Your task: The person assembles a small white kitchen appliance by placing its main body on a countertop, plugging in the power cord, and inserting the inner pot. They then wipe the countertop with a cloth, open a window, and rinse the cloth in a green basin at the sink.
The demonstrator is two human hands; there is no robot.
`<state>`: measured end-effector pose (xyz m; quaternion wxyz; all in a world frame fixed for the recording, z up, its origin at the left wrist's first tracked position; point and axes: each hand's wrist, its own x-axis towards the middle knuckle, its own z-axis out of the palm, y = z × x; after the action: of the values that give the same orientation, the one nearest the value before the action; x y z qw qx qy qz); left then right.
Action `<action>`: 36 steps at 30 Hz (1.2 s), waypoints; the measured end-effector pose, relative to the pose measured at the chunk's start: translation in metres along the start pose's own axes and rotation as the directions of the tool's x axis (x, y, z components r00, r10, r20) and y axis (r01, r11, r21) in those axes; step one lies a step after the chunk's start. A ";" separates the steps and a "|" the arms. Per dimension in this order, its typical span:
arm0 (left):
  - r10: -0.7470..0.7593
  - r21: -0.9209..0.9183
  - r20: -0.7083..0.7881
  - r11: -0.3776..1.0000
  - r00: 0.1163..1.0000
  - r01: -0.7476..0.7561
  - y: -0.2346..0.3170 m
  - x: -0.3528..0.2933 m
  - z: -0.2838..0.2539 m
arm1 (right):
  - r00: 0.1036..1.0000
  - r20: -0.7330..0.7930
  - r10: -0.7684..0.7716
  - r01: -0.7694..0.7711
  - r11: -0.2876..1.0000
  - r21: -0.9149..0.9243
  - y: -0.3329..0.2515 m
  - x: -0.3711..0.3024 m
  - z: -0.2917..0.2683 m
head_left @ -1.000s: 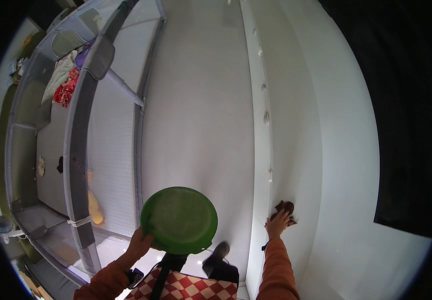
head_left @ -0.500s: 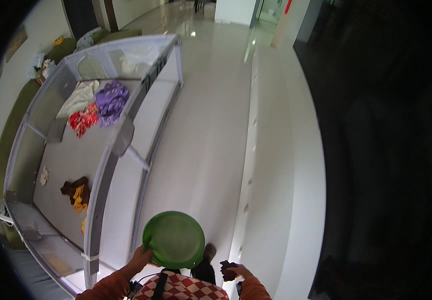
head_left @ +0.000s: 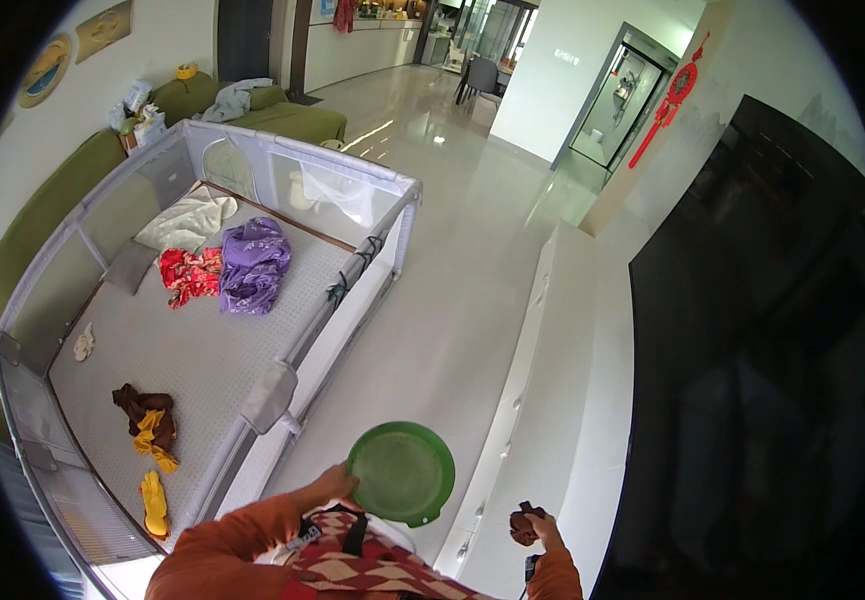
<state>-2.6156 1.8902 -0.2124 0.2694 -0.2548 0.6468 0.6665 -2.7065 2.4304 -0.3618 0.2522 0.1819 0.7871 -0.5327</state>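
Note:
My left hand [head_left: 335,484] grips the rim of a round green basin [head_left: 402,472], held low in front of me. The basin is tilted so that I look down on its broad round face. Away to the right, my right hand [head_left: 546,527] is closed on a crumpled brown cloth [head_left: 524,523] above the long white ledge. Both sleeves are orange, and a red-and-cream checked garment [head_left: 382,555] lies between my arms.
On the left stands a grey mesh playpen [head_left: 270,395]. Inside lie a purple cloth [head_left: 254,265], a red patterned cloth [head_left: 190,277], a brown-and-yellow cloth [head_left: 148,415] and a yellow piece [head_left: 154,505]. A green sofa [head_left: 42,215] runs behind. A white ledge [head_left: 552,400] and large black screen [head_left: 742,400] border the right.
My view has tilted up and shifted, showing more of the room and the playpen. Basin and brown cloth appear further right in the picture, each still held by the same hand.

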 end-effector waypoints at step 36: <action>0.090 -0.351 -0.104 0.929 0.990 -0.121 0.724 0.691 -0.154 | 0.983 0.179 -0.043 0.046 0.999 -0.012 -0.707 0.798 -0.052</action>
<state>-3.6166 1.7431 -0.1678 0.1543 -0.2926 0.5392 0.7745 -3.7534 2.2341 -0.2893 0.3112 0.1138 0.7695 -0.5459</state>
